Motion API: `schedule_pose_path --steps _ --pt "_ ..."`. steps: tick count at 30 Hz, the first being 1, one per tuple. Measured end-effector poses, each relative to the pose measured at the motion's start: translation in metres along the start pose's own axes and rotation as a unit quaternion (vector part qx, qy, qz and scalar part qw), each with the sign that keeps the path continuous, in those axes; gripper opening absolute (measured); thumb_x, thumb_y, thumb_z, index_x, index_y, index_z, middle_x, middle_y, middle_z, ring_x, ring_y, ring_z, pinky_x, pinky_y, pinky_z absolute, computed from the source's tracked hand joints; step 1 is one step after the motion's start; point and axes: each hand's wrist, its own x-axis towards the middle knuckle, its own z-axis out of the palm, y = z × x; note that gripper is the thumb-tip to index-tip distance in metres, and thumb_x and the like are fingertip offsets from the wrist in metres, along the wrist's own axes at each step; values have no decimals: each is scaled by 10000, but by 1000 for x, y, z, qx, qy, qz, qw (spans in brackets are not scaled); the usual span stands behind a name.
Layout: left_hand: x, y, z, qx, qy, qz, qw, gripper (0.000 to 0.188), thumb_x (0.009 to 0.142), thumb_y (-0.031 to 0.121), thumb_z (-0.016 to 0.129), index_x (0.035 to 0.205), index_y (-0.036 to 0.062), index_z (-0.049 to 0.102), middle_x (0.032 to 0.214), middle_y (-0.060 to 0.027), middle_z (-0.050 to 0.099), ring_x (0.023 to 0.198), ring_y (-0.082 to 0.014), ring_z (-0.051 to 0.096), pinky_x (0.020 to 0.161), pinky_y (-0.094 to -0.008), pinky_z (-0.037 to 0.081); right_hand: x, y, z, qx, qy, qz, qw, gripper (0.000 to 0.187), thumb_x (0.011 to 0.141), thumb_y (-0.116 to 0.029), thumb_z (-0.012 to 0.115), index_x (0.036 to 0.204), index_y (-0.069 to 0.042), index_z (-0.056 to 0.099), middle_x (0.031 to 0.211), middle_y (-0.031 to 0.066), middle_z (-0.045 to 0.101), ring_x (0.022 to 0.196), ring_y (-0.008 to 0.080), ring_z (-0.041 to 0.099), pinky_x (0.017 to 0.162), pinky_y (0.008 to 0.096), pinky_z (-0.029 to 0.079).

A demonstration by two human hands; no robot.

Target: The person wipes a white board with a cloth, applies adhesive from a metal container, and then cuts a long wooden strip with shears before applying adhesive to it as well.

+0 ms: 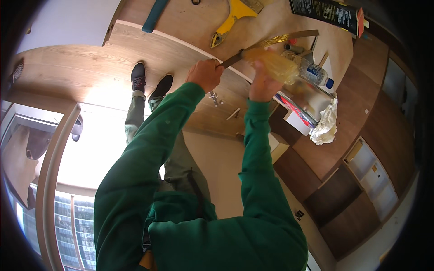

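Observation:
My left hand (205,74) is closed around the end of a narrow dark brown strip (233,59). From there the strip runs up and right, toward a longer brown piece with shiny gold patches (275,40). My right hand (263,85) grips a yellowish, translucent object (275,67), smeared by motion, so its kind is unclear; its thumb shows while the other fingers are largely hidden. The strip meets or passes close to this object's left end; I cannot tell whether they are joined. Just right of it lies a clear plastic bottle with a blue cap (318,75).
A yellow scraper-like tool (230,20), a blue bar (155,16) and a black box (327,16) lie on the wooden worktop (190,27). Crumpled whitish paper (326,124) hangs near its right side. Wooden cabinets (334,194) stand at right. My shoes (138,77) show at left.

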Motion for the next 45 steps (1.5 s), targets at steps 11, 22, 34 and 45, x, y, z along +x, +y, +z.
schedule_pose_path --steps 11,22,34,45 --pt "-1 2 -4 16 -7 -2 1000 284 961 304 553 906 56 679 620 -48 651 553 -179 656 635 -356 526 2 11 -6 -16 -11 -3 1000 250 859 -72 702 1090 22 677 1211 136 658 1076 261 606 1002 385 435" --pt "-1 1 -3 12 -10 -16 1000 288 960 314 555 946 60 687 629 -46 659 569 -183 665 664 -353 530 -10 9 -9 -25 -58 -21 998 462 878 1 679 1294 59 489 1301 181 599 1091 220 621 927 323 522" --pt "-50 -15 -23 -37 -43 -73 996 279 944 311 541 1019 87 688 754 -145 701 806 -368 682 776 -473 508 5 22 -18 -4 -3 4 1000 441 879 -7 692 1273 56 505 1275 184 615 1122 228 615 968 331 502" --pt "-8 16 -9 -13 -23 -10 1000 265 959 286 549 938 52 671 661 -50 680 569 -165 679 648 -334 537 18 -1 -27 145 85 64 984 473 877 -70 721 1285 -5 491 1239 155 623 1084 216 617 958 367 513"
